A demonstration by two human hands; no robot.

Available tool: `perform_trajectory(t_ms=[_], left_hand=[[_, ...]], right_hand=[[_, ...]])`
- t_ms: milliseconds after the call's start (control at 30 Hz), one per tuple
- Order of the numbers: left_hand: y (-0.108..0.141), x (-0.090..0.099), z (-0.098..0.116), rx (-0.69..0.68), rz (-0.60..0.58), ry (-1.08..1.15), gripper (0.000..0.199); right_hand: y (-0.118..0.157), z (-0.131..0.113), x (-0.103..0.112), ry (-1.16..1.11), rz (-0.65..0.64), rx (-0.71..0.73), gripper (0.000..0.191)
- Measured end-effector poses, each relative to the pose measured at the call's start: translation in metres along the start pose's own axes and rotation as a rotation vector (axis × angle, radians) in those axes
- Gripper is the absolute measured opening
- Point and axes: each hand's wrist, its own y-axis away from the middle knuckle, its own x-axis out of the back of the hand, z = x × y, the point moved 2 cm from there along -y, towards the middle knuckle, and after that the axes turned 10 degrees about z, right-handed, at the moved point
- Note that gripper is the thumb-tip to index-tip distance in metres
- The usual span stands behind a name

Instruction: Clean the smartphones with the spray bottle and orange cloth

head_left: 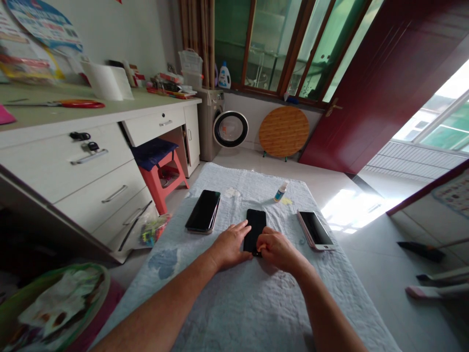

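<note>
A black smartphone [255, 222] lies face up on the cloth-covered table between my hands. Along its left side, my left hand [231, 244] steadies it, fingers at the upper edge and thumb near the lower corner. My right hand [277, 248] is closed over the phone's lower right part, pinching a small orange piece [261, 248] that its fingers mostly hide. To the left rests a stack of dark-screened phones [204, 210]. A white-framed phone [317, 229] lies to the right, and a small spray bottle [281, 191] stands beyond.
The table wears a pale blue quilted cloth [234, 313]. At the left are a white drawer desk [98, 171], a red stool [161, 171] and a filled waste bin [104, 288]. Farther back stand an open-doored washing machine [207, 122] and a round wooden tabletop [284, 131].
</note>
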Motion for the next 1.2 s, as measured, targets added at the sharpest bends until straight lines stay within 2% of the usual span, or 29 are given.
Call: perform_trajectory(t_ms=[500, 800, 1200], left_hand=[[0.001, 0.005, 0.004, 0.018, -0.006, 0.012, 0.08], [0.0, 0.003, 0.004, 0.003, 0.001, 0.01, 0.08], [0.001, 0.002, 0.001, -0.006, 0.009, 0.027, 0.078]], right_hand=[[0.0, 0.0, 0.0, 0.001, 0.008, -0.009, 0.019], [0.003, 0.009, 0.012, 0.033, -0.041, -0.05, 0.021], [0.001, 0.005, 0.01, -0.031, 0.021, -0.029, 0.022]])
